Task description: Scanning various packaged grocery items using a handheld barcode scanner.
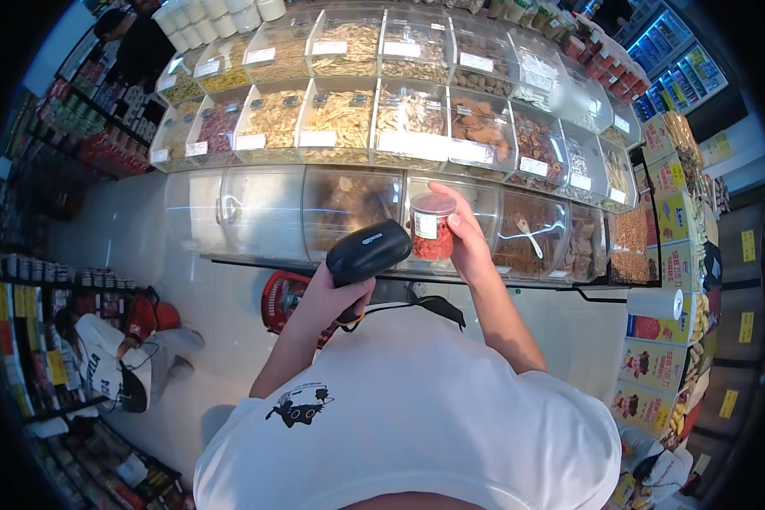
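My left hand (338, 296) grips the handle of a black handheld barcode scanner (370, 252), whose head tilts up toward the right. Just beside it, my right hand (466, 239) holds a clear plastic jar (432, 226) with a transparent lid. Red dried pieces fill its lower part, and a white barcode label faces the scanner. Scanner and jar are close together but apart. Both are held in front of the lowest row of clear bins (350, 197). A dark cord hangs near the scanner's handle.
Tiered acrylic bins (341, 118) of dried goods rise ahead, with white tubs (210, 22) on top. A white scoop (528, 236) lies in a lower bin. A red basket (284, 299) stands below. A person (127, 357) crouches at left; another person (131, 48) stands farther back.
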Demonstrator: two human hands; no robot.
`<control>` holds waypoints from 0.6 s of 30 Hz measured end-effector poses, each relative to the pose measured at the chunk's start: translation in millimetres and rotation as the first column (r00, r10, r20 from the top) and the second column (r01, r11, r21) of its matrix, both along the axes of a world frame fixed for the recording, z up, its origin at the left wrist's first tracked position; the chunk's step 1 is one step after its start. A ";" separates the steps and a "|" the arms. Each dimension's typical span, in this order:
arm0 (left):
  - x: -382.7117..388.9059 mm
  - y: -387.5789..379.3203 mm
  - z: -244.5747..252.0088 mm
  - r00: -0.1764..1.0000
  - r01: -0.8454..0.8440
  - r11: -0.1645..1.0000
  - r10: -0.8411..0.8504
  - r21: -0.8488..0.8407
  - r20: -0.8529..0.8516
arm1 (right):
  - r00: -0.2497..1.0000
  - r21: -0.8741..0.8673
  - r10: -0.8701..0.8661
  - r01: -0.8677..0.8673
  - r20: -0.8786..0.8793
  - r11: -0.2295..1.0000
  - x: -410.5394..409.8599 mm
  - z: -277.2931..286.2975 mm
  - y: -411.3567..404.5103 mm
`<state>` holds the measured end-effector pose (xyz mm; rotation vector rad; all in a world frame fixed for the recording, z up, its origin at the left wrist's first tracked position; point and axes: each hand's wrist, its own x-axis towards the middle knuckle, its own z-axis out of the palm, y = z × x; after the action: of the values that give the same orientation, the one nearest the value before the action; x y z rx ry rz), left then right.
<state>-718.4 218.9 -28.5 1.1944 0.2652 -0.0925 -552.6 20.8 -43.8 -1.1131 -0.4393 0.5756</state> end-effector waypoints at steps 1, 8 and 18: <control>-2.9 -0.4 0.6 1.000 -0.011 1.000 0.011 -0.002 0.001 | 1.000 -0.002 0.011 -0.011 0.001 1.000 -1.8 0.1 2.6; -1.7 -13.3 12.3 0.999 -0.009 1.000 0.010 0.019 -0.039 | 0.992 0.049 0.118 -0.120 0.047 0.992 0.7 4.5 2.6; 5.6 -29.2 12.9 0.998 -0.056 0.998 0.058 0.033 -0.037 | 0.991 0.033 0.129 -0.130 0.047 0.991 18.3 -5.9 -15.3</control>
<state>-712.8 189.8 -15.5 1.2165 0.3349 -0.0615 -534.3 5.6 -49.7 -1.0697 -0.5616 0.6554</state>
